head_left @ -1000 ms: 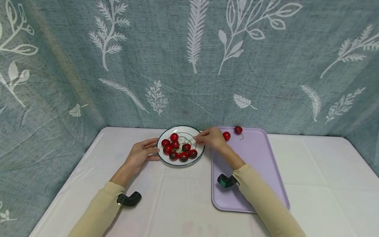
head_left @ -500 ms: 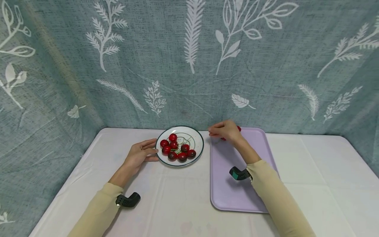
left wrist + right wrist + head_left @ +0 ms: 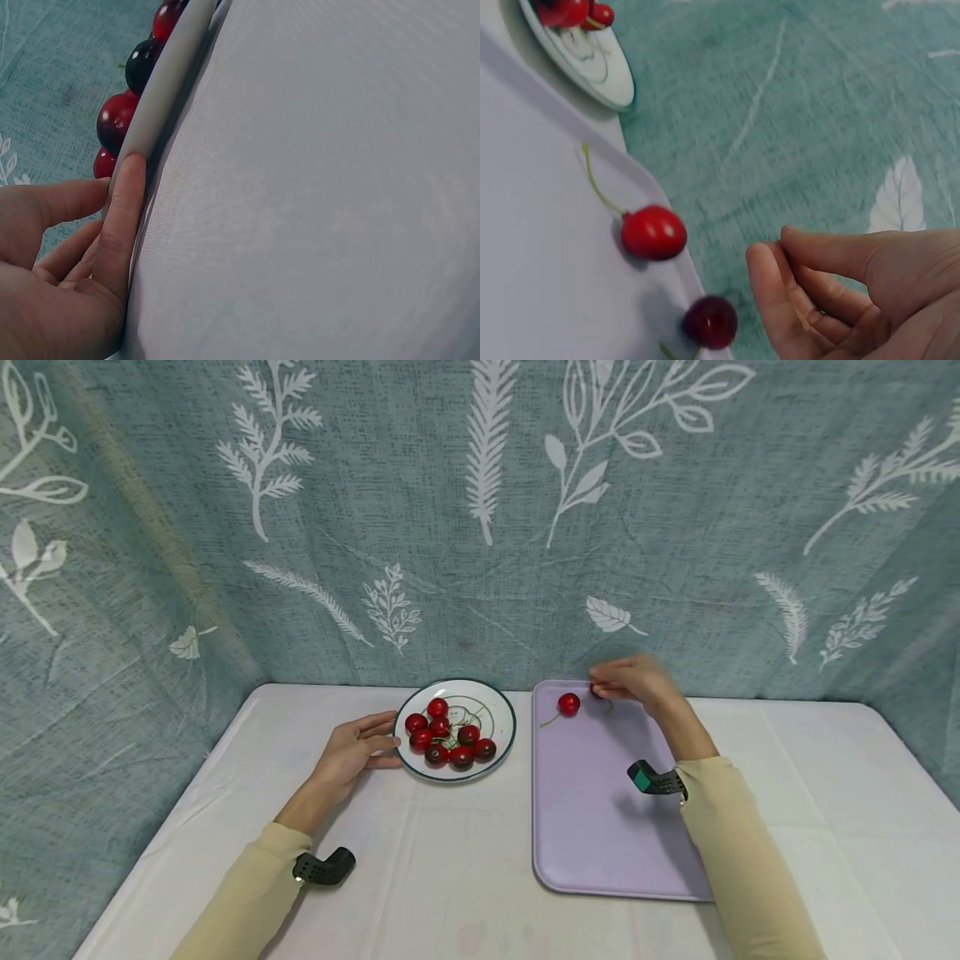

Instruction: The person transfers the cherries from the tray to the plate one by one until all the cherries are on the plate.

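My left hand holds the left rim of a white plate with a dark edge. In the left wrist view its thumb is at the upper rim and a finger lies along the outer side. Several stemmed red cherries are on the plate. My right hand is over the far edge of a lilac tray, beside a dark cherry. In the right wrist view its thumb and fingers are close together, with nothing between them. A brighter red cherry with a green stem lies to its left.
A white cloth covers the table under plate and tray. Behind the table's far edge hangs a teal curtain with white leaf patterns, close to the plate and tray. Each wrist wears a black device.
My right hand has moved from the plate rightward to the dark cherry at the tray's far edge. The brighter cherry's stem now points left. The left hand has stayed at the plate.
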Demonstrator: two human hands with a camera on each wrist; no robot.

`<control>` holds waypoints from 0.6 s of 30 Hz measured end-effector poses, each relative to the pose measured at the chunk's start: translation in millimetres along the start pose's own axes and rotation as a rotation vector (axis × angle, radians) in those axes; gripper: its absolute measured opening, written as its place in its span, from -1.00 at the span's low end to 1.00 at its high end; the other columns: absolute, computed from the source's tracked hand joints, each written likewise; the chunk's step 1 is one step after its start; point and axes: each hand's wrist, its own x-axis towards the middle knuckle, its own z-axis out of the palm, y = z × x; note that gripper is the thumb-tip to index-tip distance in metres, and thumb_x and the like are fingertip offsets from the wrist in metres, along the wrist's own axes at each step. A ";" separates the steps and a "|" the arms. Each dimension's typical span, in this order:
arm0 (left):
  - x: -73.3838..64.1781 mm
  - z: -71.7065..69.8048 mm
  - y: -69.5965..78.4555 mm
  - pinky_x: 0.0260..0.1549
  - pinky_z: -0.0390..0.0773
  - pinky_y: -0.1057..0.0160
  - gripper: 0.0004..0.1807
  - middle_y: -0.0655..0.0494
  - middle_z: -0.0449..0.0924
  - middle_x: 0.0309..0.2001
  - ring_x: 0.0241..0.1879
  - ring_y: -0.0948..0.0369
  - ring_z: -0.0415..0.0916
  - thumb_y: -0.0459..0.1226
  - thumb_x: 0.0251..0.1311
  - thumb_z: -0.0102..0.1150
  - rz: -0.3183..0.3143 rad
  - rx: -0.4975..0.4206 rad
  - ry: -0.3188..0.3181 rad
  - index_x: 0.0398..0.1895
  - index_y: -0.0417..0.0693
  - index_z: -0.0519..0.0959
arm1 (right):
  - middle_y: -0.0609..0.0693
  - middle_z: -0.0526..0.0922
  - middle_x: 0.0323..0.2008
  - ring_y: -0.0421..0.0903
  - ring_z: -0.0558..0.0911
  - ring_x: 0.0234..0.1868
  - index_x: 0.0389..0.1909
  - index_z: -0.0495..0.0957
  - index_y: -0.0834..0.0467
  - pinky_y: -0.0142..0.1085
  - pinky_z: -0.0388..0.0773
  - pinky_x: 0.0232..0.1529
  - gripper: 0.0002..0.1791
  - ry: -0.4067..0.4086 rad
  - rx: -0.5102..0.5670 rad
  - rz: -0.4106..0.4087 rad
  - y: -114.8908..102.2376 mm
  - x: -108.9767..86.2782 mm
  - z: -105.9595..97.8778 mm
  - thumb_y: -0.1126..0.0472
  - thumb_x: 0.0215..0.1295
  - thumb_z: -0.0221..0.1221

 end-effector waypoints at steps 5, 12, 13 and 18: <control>0.4 -0.2 -0.6 -0.20 0.74 0.25 -0.39 -0.30 0.29 0.35 -0.22 0.24 0.66 -0.54 0.28 0.05 0.014 -0.004 -0.005 0.42 -0.32 0.24 | -0.06 0.71 -0.44 -0.31 0.68 -0.48 0.16 0.41 0.59 -0.41 0.72 -0.20 -0.54 0.010 0.000 -0.019 8.8 -0.7 -10.1 0.33 0.37 0.16; -0.6 -0.4 0.7 -0.21 0.74 0.25 -0.39 -0.34 0.28 0.35 -0.22 0.24 0.66 -0.54 0.28 0.05 0.021 -0.007 -0.007 0.42 -0.34 0.23 | -0.05 0.69 -0.53 -0.32 0.64 -0.57 0.02 0.46 0.66 -0.43 0.73 -0.37 -0.61 0.116 -0.153 -0.042 25.2 -1.5 -19.1 0.39 0.33 0.14; -0.6 -0.4 0.7 -0.21 0.74 0.25 -0.39 -0.34 0.28 0.35 -0.22 0.24 0.66 -0.54 0.28 0.05 0.019 -0.009 -0.006 0.42 -0.34 0.24 | -0.04 0.69 -0.54 -0.31 0.64 -0.59 0.00 0.48 0.66 -0.43 0.73 -0.40 -0.62 0.138 -0.182 -0.033 27.3 -1.2 -19.7 0.39 0.31 0.15; -0.2 1.0 1.3 -0.21 0.74 0.26 -0.38 -0.32 0.28 0.35 -0.24 0.25 0.66 -0.53 0.28 0.06 0.006 -0.009 -0.001 0.42 -0.32 0.24 | 0.04 0.72 -0.50 -0.26 0.65 -0.61 0.00 0.52 0.60 -0.39 0.74 -0.42 -0.61 0.162 -0.221 0.026 34.2 1.8 -18.6 0.36 0.28 0.23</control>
